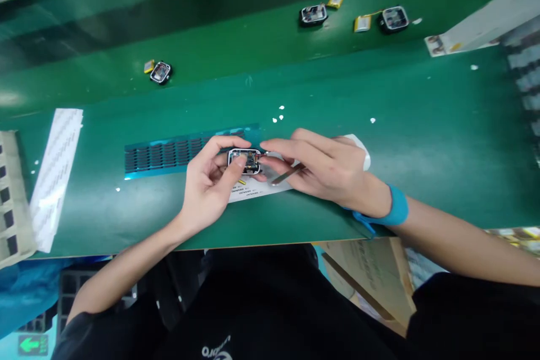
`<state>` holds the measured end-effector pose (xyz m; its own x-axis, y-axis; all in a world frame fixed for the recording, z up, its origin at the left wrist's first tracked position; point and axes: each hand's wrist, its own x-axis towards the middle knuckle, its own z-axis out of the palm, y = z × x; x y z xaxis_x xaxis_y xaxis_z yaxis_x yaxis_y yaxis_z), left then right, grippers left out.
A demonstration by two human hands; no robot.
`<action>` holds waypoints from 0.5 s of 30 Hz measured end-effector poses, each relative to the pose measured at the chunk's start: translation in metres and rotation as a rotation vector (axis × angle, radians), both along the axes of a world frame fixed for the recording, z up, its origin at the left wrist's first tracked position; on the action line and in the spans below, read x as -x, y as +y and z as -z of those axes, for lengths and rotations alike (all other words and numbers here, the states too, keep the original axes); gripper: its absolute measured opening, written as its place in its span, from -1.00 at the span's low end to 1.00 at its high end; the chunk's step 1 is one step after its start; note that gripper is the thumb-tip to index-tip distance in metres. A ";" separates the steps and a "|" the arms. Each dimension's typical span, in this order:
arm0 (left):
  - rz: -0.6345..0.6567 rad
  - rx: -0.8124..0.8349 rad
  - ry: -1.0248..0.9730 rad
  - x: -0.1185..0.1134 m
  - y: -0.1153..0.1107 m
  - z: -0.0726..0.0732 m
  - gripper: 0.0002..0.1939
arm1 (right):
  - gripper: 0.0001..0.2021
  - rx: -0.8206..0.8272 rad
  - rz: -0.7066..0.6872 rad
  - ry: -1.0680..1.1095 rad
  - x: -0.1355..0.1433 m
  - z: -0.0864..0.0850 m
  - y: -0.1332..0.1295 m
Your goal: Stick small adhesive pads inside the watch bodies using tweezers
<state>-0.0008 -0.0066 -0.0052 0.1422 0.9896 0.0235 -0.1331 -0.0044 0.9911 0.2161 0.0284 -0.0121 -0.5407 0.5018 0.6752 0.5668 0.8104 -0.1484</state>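
My left hand (208, 177) is closed around an opened smartwatch case (253, 162), its thumb resting on the inside. A circuit board shows within the pale rim. My right hand (324, 166) has thumb and forefinger at the right edge of the case, where a thin reddish wire shows. Tweezers (287, 174) are tucked in the same hand, pointing down to the left. Just beneath the case a small yellow piece (242, 181) peeks out, partly hidden. A printed white sheet (253, 192) lies under both hands, next to a blue strip with rows of dark pieces (169, 154).
Opened watch cases with yellow batteries sit on the far green surface, including one case (161, 72) at left and another (394, 19) at right. A long white strip (57, 174) and a cell tray (14, 202) lie left. A white panel (485, 17) juts in at upper right.
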 end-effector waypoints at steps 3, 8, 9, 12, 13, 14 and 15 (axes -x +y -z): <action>-0.039 -0.030 0.011 0.000 -0.004 0.003 -0.86 | -0.90 0.008 -0.029 -0.034 0.001 0.000 -0.002; -0.062 -0.066 0.110 0.001 -0.009 0.002 -0.88 | -0.88 0.130 -0.069 -0.016 0.004 0.002 -0.007; -0.065 -0.077 0.150 0.001 -0.009 0.002 -0.87 | -0.86 0.155 -0.091 0.001 0.004 0.002 -0.007; -0.052 -0.102 0.211 0.000 -0.006 0.002 -0.87 | -0.81 0.216 -0.134 0.024 0.006 0.002 -0.008; -0.047 -0.099 0.191 -0.001 -0.003 0.002 -0.87 | -0.81 0.233 -0.137 0.036 0.006 0.002 -0.007; -0.045 -0.089 0.156 -0.002 0.000 0.002 -0.86 | -0.83 0.252 -0.135 0.057 0.006 0.001 -0.006; -0.044 -0.073 0.114 -0.003 0.004 0.002 -0.83 | -0.85 0.269 -0.128 0.087 0.005 0.001 -0.004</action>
<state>0.0018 -0.0029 -0.0072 0.1045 0.9912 0.0816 -0.0180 -0.0802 0.9966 0.2107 0.0243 -0.0132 -0.5569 0.6001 0.5742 0.4382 0.7996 -0.4107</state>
